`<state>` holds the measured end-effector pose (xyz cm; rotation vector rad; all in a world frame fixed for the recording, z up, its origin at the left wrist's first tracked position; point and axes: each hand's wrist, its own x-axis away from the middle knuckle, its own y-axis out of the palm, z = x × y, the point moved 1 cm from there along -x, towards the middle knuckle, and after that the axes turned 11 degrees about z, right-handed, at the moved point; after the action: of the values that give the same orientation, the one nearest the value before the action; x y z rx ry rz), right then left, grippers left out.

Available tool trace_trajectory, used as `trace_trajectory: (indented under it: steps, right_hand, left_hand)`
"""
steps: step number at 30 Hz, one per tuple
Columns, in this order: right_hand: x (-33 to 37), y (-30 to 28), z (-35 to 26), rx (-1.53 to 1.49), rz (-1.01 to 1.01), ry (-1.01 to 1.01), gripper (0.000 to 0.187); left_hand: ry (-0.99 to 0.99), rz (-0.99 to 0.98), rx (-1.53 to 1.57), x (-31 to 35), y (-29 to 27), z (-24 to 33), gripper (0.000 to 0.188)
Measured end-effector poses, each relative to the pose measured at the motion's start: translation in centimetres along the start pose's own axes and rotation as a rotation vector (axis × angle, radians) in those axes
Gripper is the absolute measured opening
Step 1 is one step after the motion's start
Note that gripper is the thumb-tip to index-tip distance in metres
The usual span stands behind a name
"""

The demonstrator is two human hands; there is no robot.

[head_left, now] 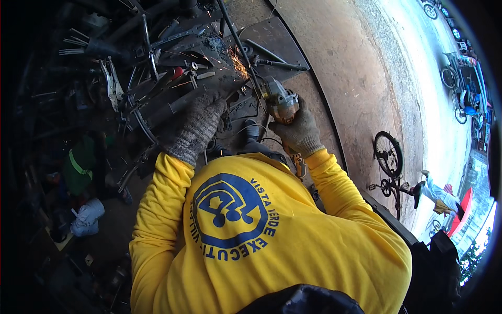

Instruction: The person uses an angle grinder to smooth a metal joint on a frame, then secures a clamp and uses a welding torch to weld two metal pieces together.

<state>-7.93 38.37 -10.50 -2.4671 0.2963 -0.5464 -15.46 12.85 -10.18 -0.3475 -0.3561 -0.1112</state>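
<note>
My right hand, in a grey knitted glove, is wrapped round the body of an angle grinder. Orange sparks fly up and away from the grinder's head, beside a long thin dark metal rod. The grinder's disc is hard to make out. My left hand, also gloved, lies left of the grinder at a dark flat metal bar. Its fingers are curled, and what they grip is hidden. Yellow sleeves cover both arms.
Locking pliers, a wrench and a red-handled tool lie among metal scraps on the cluttered bench. A dark metal plate is beyond the grinder. Bicycle and another person are at right; green clothing shows left.
</note>
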Motion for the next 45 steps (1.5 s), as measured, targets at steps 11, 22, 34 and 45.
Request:
trace_trajectory:
  steps: [11,22,34,45]
  right_hand:
    - [0.0,0.1,0.1,0.008,0.001,0.010,0.102]
    - [-0.4,0.4,0.6,0.060,0.033,-0.029,0.103]
    - [-0.5,0.3,0.4,0.031,0.008,-0.030,0.106]
    - [-1.0,0.0,0.5,0.061,-0.006,0.001,0.100]
  left_hand:
    - [-0.061,-0.042,-0.029,-0.3,-0.7,-0.1,0.029]
    - [0.453,-0.013,-0.412,-0.1,-1.1,0.9,0.031]
    - [0.617,0.111,-0.593,-0.1,-1.1,0.4,0.029]
    - [0.900,0.102,-0.764,-0.7,-2.2,0.9,0.029]
